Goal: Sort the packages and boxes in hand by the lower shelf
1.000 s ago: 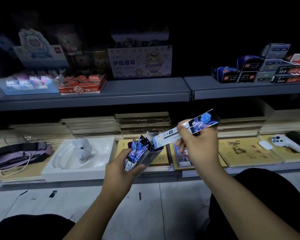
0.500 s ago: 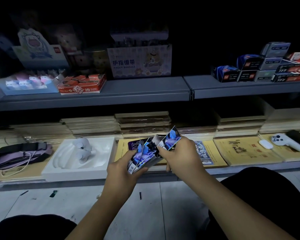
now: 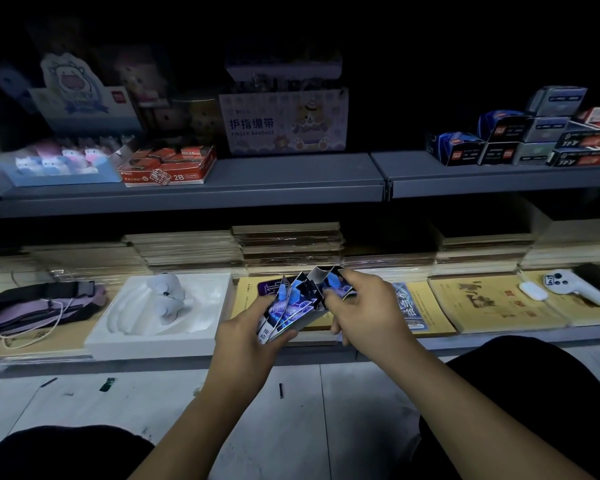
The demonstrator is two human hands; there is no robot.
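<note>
left hand (image 3: 245,341) grip: grasping card packs (image 3: 291,306) | right hand (image 3: 368,306) grip: pinching same packs

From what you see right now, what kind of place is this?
Probably a stationery shop: grey shelves carry a "Finger Bandage" display box, a red 2B box and stacked notebooks.

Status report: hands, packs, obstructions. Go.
Left hand grips bundle of blue packs. Right hand pinches end pack. Nothing between them.
</note>
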